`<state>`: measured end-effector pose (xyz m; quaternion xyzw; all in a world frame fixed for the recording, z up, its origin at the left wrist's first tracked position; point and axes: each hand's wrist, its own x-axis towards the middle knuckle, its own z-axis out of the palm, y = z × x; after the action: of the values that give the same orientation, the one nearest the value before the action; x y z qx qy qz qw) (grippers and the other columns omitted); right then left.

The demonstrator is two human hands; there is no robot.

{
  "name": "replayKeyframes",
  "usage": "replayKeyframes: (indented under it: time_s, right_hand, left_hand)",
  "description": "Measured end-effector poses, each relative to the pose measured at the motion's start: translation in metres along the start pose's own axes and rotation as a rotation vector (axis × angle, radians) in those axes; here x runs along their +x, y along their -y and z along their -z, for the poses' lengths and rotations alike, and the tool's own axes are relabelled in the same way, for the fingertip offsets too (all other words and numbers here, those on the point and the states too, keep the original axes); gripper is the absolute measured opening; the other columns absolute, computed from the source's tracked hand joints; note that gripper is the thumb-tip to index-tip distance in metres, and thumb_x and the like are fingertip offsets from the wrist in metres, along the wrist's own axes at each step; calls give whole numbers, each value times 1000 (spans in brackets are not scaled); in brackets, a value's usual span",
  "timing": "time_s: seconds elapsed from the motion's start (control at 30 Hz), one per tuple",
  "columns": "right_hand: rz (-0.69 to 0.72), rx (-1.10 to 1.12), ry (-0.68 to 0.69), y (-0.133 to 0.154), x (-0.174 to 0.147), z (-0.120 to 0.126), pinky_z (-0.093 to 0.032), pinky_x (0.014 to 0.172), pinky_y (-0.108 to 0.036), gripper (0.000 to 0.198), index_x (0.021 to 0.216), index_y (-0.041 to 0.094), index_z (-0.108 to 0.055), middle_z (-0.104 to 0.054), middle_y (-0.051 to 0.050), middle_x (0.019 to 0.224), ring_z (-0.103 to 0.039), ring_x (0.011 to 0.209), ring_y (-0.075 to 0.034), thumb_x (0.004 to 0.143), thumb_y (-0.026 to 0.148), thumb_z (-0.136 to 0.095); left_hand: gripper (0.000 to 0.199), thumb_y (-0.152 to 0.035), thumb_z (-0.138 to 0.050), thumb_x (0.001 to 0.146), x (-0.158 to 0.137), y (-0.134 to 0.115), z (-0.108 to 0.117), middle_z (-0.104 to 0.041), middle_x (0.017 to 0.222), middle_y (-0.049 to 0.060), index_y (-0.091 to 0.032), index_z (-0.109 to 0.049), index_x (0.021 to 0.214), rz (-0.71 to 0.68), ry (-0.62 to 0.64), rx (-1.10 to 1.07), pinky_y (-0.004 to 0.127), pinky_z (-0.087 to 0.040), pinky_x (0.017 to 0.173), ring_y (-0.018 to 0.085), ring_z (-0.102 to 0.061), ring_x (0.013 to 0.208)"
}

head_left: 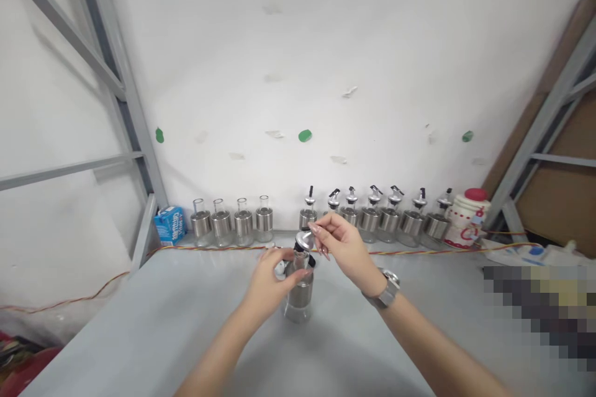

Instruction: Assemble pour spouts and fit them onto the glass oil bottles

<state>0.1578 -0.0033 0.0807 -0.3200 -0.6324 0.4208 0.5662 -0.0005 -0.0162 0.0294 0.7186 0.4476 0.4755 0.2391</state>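
Centrally, glass bottle (298,294) in left hand (274,278), pourer (305,240) at bottle's mouth.

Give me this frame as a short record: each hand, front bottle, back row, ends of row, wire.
left hand: around the neck of the front bottle
right hand: pinching a pour spout, watch on wrist
front bottle: glass with metal band, upright on the grey table
spout: tilted at the bottle mouth; seating cannot be told
back row, left: four bottles without spouts
back row, right: seven bottles with spouts
row ends: blue box left, red-lidded jar right
wire: red and yellow, across the table
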Motion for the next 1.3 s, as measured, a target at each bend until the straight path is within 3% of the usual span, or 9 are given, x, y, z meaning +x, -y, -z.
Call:
replayKeyframes:
  time_s: [0.2,0.47,0.8,1.3]
  right_hand:
    - [-5,-200,111,16,11,4,-33,45,-20,20,71,17,-52,-51,3,60,-43,49,-7,73,36,-58]
    - [-35,-299,198,17,10,2,-36,47,-21,20,70,17,-49,-48,3,59,-44,51,-9,76,36,-54]
    - [2,-441,231,14,8,1,-38,52,-23,16,72,18,-51,-54,1,64,-49,58,-11,78,33,-51]
    - [-29,-444,220,3,4,-4,-37,54,-22,15,67,18,-47,-53,2,63,-49,58,-11,76,28,-53]
  left_hand:
    - [25,-38,-65,63,0,1,-4,-64,86,3,-21,-63,81,28,-8,-50,32,-39,78,19,-55,84]
    - [25,-38,-64,63,-1,-1,-6,-64,84,2,-20,-61,80,69,-4,-111,29,-40,75,19,-56,82]
    - [19,-30,-64,65,-1,-4,-6,-63,82,1,-19,-57,78,81,48,-201,29,-39,78,18,-56,83]
    - [23,-34,-65,63,0,-4,-5,-64,81,2,-19,-58,78,88,52,-218,30,-39,79,19,-56,84]
